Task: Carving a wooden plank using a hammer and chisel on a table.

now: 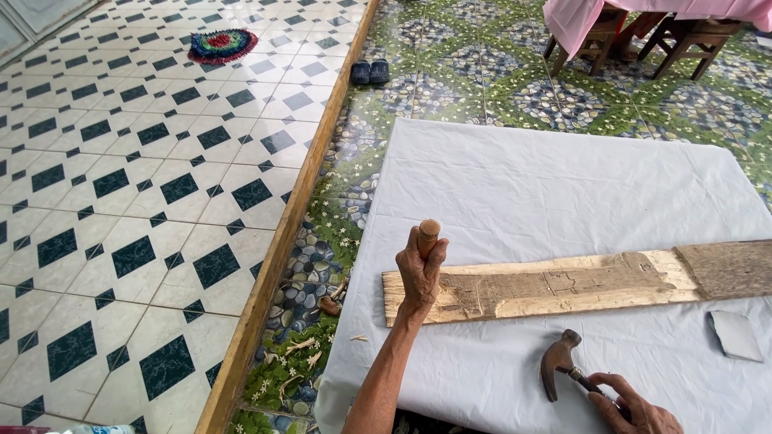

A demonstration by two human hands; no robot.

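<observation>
While a white cloth [523, 185] is covering the work surface and catching stray chips, a long weathered wooden plank [563, 283] is lying flat across it, its left end near the cloth's edge. The left hand [420, 269] is wrapping tightly around a wooden tool handle [429, 235], standing it upright on that end. The right hand [631, 406] is gripping the claw hammer [559, 362], whose head is resting on the cloth just below the plank.

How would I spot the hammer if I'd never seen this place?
Find the table under the white cloth, then the long wooden plank across it. Nearer than the plank, the right hand grips the hammer: dark, rusty, curved claw head, unlike the pale wooden handle in the left hand.
</observation>
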